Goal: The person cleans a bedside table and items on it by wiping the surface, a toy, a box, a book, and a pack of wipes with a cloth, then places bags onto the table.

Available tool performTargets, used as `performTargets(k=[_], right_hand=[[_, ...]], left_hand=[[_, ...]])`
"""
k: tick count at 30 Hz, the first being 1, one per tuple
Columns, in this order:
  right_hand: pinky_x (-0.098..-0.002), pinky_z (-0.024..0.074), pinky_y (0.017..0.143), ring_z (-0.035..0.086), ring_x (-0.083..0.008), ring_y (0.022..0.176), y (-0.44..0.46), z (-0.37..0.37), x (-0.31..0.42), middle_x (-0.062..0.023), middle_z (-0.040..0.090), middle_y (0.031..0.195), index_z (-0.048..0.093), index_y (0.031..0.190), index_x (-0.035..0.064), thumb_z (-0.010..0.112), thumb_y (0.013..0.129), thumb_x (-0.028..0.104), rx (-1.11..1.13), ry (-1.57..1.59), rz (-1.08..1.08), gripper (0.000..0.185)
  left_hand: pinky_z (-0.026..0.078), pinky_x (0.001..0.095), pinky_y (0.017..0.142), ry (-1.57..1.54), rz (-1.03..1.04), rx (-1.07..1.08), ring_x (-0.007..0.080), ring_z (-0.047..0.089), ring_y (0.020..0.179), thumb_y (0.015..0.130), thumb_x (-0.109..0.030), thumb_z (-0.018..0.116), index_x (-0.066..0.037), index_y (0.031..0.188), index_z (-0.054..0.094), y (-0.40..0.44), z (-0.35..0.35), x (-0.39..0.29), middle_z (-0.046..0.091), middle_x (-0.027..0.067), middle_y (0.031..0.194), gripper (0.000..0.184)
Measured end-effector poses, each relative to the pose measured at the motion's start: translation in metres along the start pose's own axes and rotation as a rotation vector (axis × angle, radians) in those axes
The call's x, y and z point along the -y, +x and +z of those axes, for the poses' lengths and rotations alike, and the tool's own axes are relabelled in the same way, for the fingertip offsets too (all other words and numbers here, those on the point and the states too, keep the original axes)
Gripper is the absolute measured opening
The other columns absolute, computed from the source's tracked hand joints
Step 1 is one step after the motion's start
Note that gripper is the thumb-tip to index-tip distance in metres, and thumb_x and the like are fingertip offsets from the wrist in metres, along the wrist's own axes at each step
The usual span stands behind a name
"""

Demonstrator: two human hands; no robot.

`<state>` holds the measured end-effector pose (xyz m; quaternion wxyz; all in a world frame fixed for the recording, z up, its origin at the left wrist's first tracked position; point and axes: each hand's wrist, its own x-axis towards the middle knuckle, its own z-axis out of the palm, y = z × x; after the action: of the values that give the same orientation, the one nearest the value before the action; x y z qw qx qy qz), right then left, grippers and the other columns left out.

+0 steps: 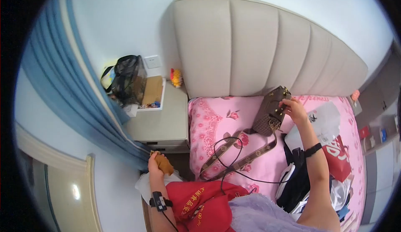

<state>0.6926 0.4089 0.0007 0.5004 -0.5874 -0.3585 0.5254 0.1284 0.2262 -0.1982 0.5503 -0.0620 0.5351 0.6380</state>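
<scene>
On the pink flowered bed lies a dark brown handbag (267, 114) with gold fittings. Its wide patterned strap (250, 159) curves across the sheet toward me. My right hand (295, 111) is at the bag's right upper side, with fingers pinched on its edge. Low at the left, beside the curtain, my left hand (153, 163) is closed around a small soft brown item (164, 165), whose kind I cannot make out. A red cloth with yellow characters (194, 205) is in front of my body.
A nightstand (167, 121) holds a tray, a black mesh bag (130, 75) and an orange-yellow figurine (176, 77). Black cable (246, 177) loops over the bed. Dark clothes (294, 177), a clear plastic bag (319, 123) and a red bag (337, 159) lie right. Blue curtain (71, 81) hangs left.
</scene>
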Motion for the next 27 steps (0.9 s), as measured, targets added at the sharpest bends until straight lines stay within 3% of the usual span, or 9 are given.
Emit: performTargets(k=[6, 9, 13, 15, 16, 18, 24, 27], right_hand=[[-0.0318, 0.0555, 0.08, 0.066, -0.0178, 0.087, -0.059, 0.129, 0.052, -0.0103, 0.067, 0.097, 0.059, 0.097, 0.0019, 0.068, 0.088, 0.008, 0.322, -0.088, -0.117, 0.015], [-0.0334, 0.0544, 0.088, 0.067, -0.0189, 0.096, -0.086, 0.171, 0.075, -0.0113, 0.067, 0.104, 0.058, 0.102, 0.0, 0.068, 0.089, 0.008, 0.504, 0.003, -0.05, 0.018], [-0.0307, 0.0529, 0.091, 0.064, -0.0159, 0.098, -0.106, 0.24, 0.086, -0.008, 0.066, 0.107, 0.057, 0.115, -0.001, 0.066, 0.091, 0.011, 0.714, 0.079, -0.009, 0.028], [-0.0275, 0.0522, 0.081, 0.066, -0.0151, 0.1, -0.104, 0.285, 0.089, -0.0104, 0.067, 0.11, 0.045, 0.089, 0.0086, 0.063, 0.092, 0.009, 0.769, 0.053, -0.014, 0.018], [-0.0259, 0.0518, 0.076, 0.066, -0.0147, 0.101, -0.101, 0.308, 0.091, -0.0116, 0.067, 0.112, 0.039, 0.076, 0.0133, 0.062, 0.092, 0.007, 0.796, 0.041, -0.015, 0.028], [-0.0239, 0.0486, 0.068, 0.066, -0.0136, 0.099, -0.093, 0.358, 0.099, -0.0113, 0.068, 0.112, 0.037, 0.075, 0.0143, 0.06, 0.093, 0.006, 0.83, -0.04, -0.064, 0.03], [-0.0269, 0.0483, 0.064, 0.068, -0.0144, 0.089, -0.023, 0.512, 0.088, -0.0114, 0.07, 0.104, 0.043, 0.084, 0.0081, 0.052, 0.096, 0.001, 0.825, -0.003, -0.095, 0.016], [-0.0274, 0.0485, 0.064, 0.068, -0.015, 0.087, 0.037, 0.576, 0.047, -0.0116, 0.07, 0.104, 0.046, 0.088, 0.0071, 0.052, 0.097, 0.001, 0.769, -0.029, -0.084, 0.012]], left_hand=[[0.054, 0.0428, 0.067, -0.064, -0.033, -0.044, 0.0282, 0.064, 0.075, 0.085, -0.024, 0.067, -0.01, 0.098, 0.06, 0.01, -0.006, 0.003, 0.065, 0.0119, 0.086, 0.021], [0.055, 0.0418, 0.066, -0.085, -0.014, -0.042, 0.0264, 0.064, 0.075, 0.085, -0.023, 0.068, -0.01, 0.096, 0.061, 0.016, -0.01, 0.006, 0.065, 0.0105, 0.085, 0.018], [0.055, 0.0412, 0.066, -0.108, -0.052, -0.067, 0.0253, 0.064, 0.074, 0.085, -0.021, 0.069, -0.01, 0.097, 0.061, 0.007, 0.0, 0.0, 0.064, 0.0091, 0.084, 0.018], [0.054, 0.0419, 0.067, -0.119, -0.068, -0.071, 0.0263, 0.064, 0.076, 0.086, -0.022, 0.068, -0.009, 0.099, 0.06, 0.007, -0.003, 0.0, 0.065, 0.0101, 0.086, 0.02], [0.054, 0.0425, 0.068, -0.123, -0.078, -0.071, 0.0273, 0.064, 0.077, 0.087, -0.023, 0.067, -0.009, 0.101, 0.06, 0.007, -0.004, 0.0, 0.065, 0.011, 0.088, 0.022], [0.054, 0.0432, 0.07, -0.125, -0.081, -0.077, 0.0283, 0.064, 0.079, 0.088, -0.024, 0.066, -0.008, 0.104, 0.06, 0.01, -0.006, 0.0, 0.066, 0.012, 0.09, 0.023], [0.053, 0.0433, 0.071, -0.158, -0.082, -0.085, 0.0281, 0.063, 0.082, 0.09, -0.023, 0.063, -0.008, 0.107, 0.06, 0.015, -0.008, 0.0, 0.066, 0.0119, 0.094, 0.023], [0.053, 0.0436, 0.071, -0.169, -0.092, -0.078, 0.0279, 0.063, 0.082, 0.091, -0.024, 0.063, -0.008, 0.109, 0.06, 0.021, -0.009, 0.002, 0.065, 0.012, 0.093, 0.024]])
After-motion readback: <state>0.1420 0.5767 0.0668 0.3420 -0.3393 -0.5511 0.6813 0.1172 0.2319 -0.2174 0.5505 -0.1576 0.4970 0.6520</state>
